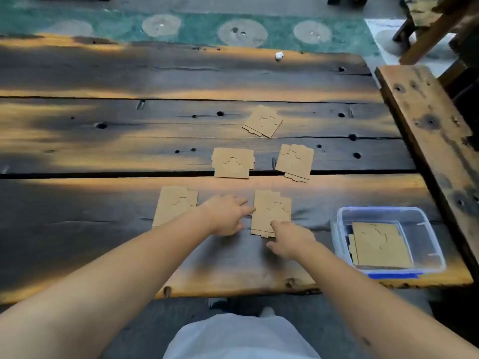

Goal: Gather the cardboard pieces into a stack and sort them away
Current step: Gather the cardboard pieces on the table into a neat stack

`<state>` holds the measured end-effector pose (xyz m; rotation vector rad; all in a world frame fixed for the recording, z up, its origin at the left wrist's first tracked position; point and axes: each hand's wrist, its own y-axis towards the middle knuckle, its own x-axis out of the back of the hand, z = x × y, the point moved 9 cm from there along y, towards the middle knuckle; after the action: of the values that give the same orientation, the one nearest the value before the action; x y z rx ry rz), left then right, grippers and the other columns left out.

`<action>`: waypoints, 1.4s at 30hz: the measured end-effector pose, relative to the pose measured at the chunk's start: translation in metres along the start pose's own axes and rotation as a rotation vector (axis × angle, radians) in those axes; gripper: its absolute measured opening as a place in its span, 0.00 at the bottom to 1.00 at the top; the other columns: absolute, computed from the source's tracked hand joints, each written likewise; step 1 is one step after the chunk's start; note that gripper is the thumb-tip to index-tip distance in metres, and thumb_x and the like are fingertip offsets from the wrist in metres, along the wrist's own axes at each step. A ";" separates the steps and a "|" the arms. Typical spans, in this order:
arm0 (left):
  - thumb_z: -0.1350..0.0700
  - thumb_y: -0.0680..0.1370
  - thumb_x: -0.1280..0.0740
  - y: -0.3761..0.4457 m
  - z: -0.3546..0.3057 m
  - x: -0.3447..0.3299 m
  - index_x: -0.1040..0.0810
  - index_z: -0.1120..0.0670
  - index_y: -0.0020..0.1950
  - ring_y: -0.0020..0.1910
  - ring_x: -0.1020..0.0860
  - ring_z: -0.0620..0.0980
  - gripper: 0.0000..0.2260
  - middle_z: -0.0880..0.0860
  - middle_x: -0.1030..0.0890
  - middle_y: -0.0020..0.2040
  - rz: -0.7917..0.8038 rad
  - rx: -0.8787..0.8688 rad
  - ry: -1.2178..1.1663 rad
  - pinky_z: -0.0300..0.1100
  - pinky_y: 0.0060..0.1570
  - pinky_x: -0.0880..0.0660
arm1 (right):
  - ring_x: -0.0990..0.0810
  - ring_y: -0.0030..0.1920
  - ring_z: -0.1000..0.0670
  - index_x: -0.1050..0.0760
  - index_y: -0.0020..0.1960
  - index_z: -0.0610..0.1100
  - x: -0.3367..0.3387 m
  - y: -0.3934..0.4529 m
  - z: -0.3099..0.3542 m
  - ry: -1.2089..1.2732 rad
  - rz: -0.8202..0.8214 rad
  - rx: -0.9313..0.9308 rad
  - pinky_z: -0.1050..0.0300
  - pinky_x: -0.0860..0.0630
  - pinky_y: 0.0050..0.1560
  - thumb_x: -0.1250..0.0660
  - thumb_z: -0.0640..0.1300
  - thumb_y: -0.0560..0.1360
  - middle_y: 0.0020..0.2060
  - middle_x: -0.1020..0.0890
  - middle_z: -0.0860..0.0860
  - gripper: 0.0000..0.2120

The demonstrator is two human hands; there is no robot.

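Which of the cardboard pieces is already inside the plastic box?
The cardboard piece in the box, lying flat in the clear plastic box at the right near the table edge. The other five pieces lie loose on the wooden table.

Head camera looks forward and down, close over the wooden table (103, 203).

Five flat tan cardboard pieces (270, 212) loose: one between hands, others beyond; sixth piece (381, 244) right of hands.
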<state>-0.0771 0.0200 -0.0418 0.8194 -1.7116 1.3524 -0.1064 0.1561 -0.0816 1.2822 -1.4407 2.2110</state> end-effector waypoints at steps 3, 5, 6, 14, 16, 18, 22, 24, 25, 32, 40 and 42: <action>0.46 0.80 0.45 0.020 -0.004 -0.014 0.37 0.48 0.73 0.69 0.32 0.57 0.21 0.55 0.32 0.72 0.010 -0.076 0.092 0.57 0.61 0.30 | 0.28 0.60 0.40 0.37 0.64 0.48 -0.014 0.008 0.002 0.021 -0.032 -0.042 0.44 0.25 0.50 0.37 0.56 0.75 0.63 0.31 0.46 0.22; 0.46 0.80 0.45 0.038 -0.006 -0.023 0.40 0.48 0.75 0.71 0.35 0.58 0.23 0.56 0.36 0.75 0.042 -0.128 0.155 0.60 0.62 0.32 | 0.32 0.64 0.40 0.41 0.69 0.48 -0.024 0.012 0.005 0.013 -0.078 -0.049 0.43 0.26 0.53 0.36 0.56 0.74 0.67 0.36 0.45 0.27; 0.47 0.80 0.44 0.047 -0.004 -0.029 0.43 0.48 0.76 0.73 0.38 0.59 0.25 0.57 0.40 0.77 0.065 -0.134 0.174 0.61 0.63 0.33 | 0.35 0.67 0.39 0.43 0.71 0.49 -0.030 0.014 0.005 0.001 -0.077 -0.055 0.43 0.27 0.56 0.36 0.57 0.74 0.71 0.40 0.45 0.30; 0.53 0.78 0.40 0.072 -0.001 -0.084 0.54 0.47 0.79 0.78 0.56 0.60 0.34 0.52 0.57 0.81 0.302 -0.097 0.276 0.66 0.70 0.47 | 0.50 0.77 0.43 0.56 0.78 0.54 -0.073 0.024 -0.009 -0.072 0.021 -0.019 0.36 0.41 0.69 0.39 0.64 0.73 0.79 0.53 0.47 0.41; 0.52 0.78 0.40 0.069 -0.002 -0.088 0.54 0.47 0.79 0.78 0.55 0.61 0.34 0.53 0.55 0.81 0.279 -0.068 0.260 0.65 0.71 0.49 | 0.52 0.77 0.44 0.58 0.78 0.55 -0.073 0.028 -0.016 -0.081 0.031 0.004 0.35 0.43 0.70 0.40 0.65 0.73 0.79 0.53 0.48 0.42; 0.49 0.77 0.40 0.065 -0.005 -0.088 0.52 0.48 0.79 0.78 0.54 0.61 0.33 0.54 0.52 0.81 0.236 -0.058 0.235 0.63 0.72 0.49 | 0.53 0.78 0.44 0.58 0.78 0.54 -0.069 0.032 -0.021 -0.085 0.019 0.038 0.35 0.44 0.71 0.41 0.66 0.73 0.79 0.53 0.49 0.43; 0.47 0.78 0.42 0.055 -0.012 -0.087 0.48 0.50 0.79 0.77 0.51 0.61 0.31 0.59 0.47 0.79 0.182 -0.043 0.188 0.61 0.72 0.49 | 0.52 0.78 0.42 0.55 0.78 0.52 -0.060 0.044 -0.025 -0.141 0.021 0.119 0.36 0.49 0.73 0.42 0.68 0.72 0.79 0.52 0.48 0.42; 0.46 0.78 0.42 0.051 -0.018 -0.086 0.46 0.49 0.78 0.76 0.50 0.62 0.30 0.60 0.44 0.78 0.173 -0.059 0.165 0.61 0.72 0.48 | 0.51 0.78 0.42 0.51 0.77 0.51 -0.053 0.051 -0.025 -0.173 0.015 0.151 0.34 0.49 0.72 0.42 0.69 0.71 0.79 0.50 0.47 0.41; 0.45 0.78 0.42 0.049 -0.021 -0.086 0.45 0.49 0.78 0.76 0.49 0.63 0.30 0.60 0.42 0.77 0.167 -0.067 0.146 0.61 0.72 0.48 | 0.51 0.78 0.42 0.50 0.77 0.50 -0.050 0.055 -0.025 -0.189 0.012 0.164 0.33 0.50 0.72 0.43 0.70 0.71 0.79 0.50 0.48 0.42; 0.42 0.78 0.44 0.037 -0.054 -0.094 0.48 0.46 0.79 0.74 0.45 0.68 0.30 0.57 0.41 0.76 0.290 -0.064 -0.038 0.66 0.70 0.46 | 0.56 0.78 0.45 0.56 0.78 0.52 -0.040 0.069 -0.033 -0.301 0.057 0.290 0.34 0.54 0.73 0.42 0.68 0.72 0.79 0.54 0.48 0.43; 0.45 0.78 0.41 0.020 -0.056 -0.118 0.52 0.47 0.79 0.78 0.59 0.63 0.33 0.54 0.57 0.80 0.310 -0.110 -0.092 0.70 0.70 0.50 | 0.49 0.77 0.42 0.51 0.77 0.51 -0.027 0.068 -0.030 -0.440 0.088 0.376 0.37 0.45 0.71 0.38 0.64 0.72 0.78 0.49 0.46 0.40; 0.44 0.78 0.41 0.014 -0.044 -0.116 0.53 0.46 0.79 0.78 0.57 0.60 0.33 0.54 0.56 0.80 0.242 -0.114 -0.132 0.68 0.71 0.51 | 0.44 0.75 0.40 0.45 0.75 0.50 -0.018 0.069 -0.019 -0.487 0.069 0.358 0.34 0.45 0.69 0.40 0.64 0.73 0.75 0.41 0.46 0.36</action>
<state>-0.0248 0.0679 -0.1449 0.6658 -2.0246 1.3686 -0.1458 0.1421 -0.1424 2.0306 -1.2733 2.3869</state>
